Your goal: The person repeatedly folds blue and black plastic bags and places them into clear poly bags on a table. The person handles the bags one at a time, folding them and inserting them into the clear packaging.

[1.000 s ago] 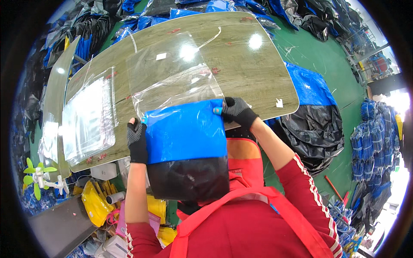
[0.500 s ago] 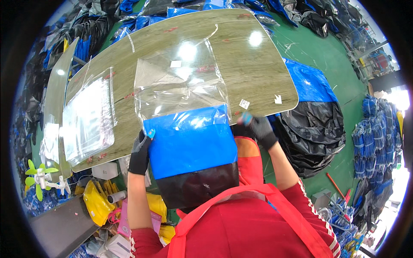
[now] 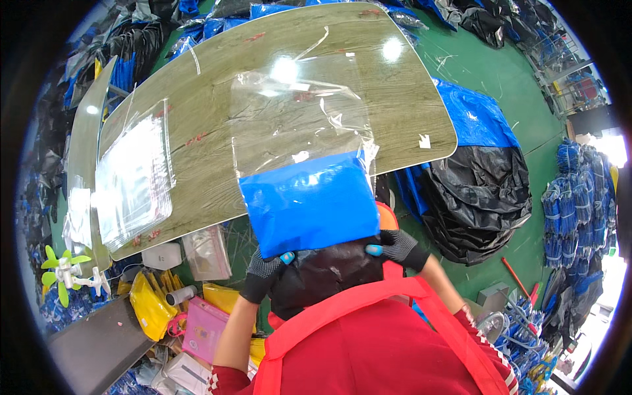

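A folded blue and black plastic piece [image 3: 313,204] lies at the near table edge, its blue part inside a clear plastic bag [image 3: 276,122] that spreads flat over the wood-look tabletop. The black part hangs toward my body. My left hand [image 3: 263,270], in a black dotted glove with a light blue thumb tip, grips the piece at its near left side. On the near right side my right hand [image 3: 397,249], gloved alike, pinches the same piece with the thumb on top. The fingers of both hands are partly hidden beneath it.
The tabletop [image 3: 210,151] carries a stack of clear bags [image 3: 135,171] at left and a small white label [image 3: 424,141] at right. A large blue and black bundle [image 3: 477,191] lies right of the table. Yellow pouches [image 3: 148,309], a pink pouch [image 3: 205,329] and a small green fan [image 3: 59,273] are at lower left.
Both hands have come down toward me, from the far side of the piece to its near corners. The piece and clear bag have shifted right, with more of the black part tucked toward my body.
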`<control>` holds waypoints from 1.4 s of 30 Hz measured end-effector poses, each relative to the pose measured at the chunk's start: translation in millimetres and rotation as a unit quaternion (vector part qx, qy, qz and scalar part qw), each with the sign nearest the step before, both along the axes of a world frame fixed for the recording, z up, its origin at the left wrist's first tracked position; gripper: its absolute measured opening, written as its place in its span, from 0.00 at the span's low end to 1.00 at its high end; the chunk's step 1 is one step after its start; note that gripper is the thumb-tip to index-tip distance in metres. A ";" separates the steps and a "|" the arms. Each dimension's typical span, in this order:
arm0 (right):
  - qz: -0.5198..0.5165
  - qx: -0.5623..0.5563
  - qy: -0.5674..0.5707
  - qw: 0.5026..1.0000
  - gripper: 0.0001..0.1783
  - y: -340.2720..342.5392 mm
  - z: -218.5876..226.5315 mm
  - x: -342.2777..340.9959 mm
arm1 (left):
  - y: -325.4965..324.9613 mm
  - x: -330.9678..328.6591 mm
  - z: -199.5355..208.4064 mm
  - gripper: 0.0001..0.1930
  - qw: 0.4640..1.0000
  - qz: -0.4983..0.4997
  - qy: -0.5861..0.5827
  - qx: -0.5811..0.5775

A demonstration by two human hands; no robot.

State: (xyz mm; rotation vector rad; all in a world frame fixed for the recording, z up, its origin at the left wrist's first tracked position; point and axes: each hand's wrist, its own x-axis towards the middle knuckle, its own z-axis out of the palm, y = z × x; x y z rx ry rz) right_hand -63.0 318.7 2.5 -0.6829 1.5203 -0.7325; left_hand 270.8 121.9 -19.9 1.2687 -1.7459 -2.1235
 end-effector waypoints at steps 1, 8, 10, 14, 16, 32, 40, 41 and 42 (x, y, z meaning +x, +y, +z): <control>0.080 -0.021 0.023 0.996 0.30 -8.6 -1.1 -21.5 | -10.9 -5.9 -0.3 0.26 0.999 -0.033 -0.014 -0.030; -0.146 -0.048 -0.132 0.979 0.33 -90.2 -13.1 -32.2 | -93.2 -59.8 24.2 0.22 0.989 0.100 -0.005 -0.105; -0.208 -0.137 -0.078 0.965 0.28 -88.1 -9.8 -11.6 | -75.2 -66.1 20.5 0.24 0.984 0.095 -0.007 -0.154; -0.274 -0.269 0.025 0.923 0.37 -31.6 18.0 22.3 | 5.8 -19.1 14.5 0.37 0.988 0.142 0.039 0.047; -0.054 -0.126 0.092 0.986 0.42 -1.2 29.0 25.1 | 32.0 5.0 10.7 0.42 0.985 0.154 0.070 0.024; -0.091 -0.107 -0.075 0.987 0.48 -29.5 50.2 30.6 | 6.1 -29.5 37.8 0.47 0.993 0.093 0.069 0.011; -0.044 0.009 0.033 0.998 0.32 21.5 0.1 36.9 | 45.5 7.7 -13.1 0.37 0.997 0.011 0.010 0.078; 0.046 0.061 0.030 0.997 0.32 15.2 -2.6 21.3 | 32.2 3.5 -11.6 0.35 0.992 -0.041 0.023 0.114; 0.135 0.093 0.026 0.986 0.32 7.3 -1.3 7.7 | 14.8 3.2 -2.6 0.33 0.984 -0.092 0.013 0.155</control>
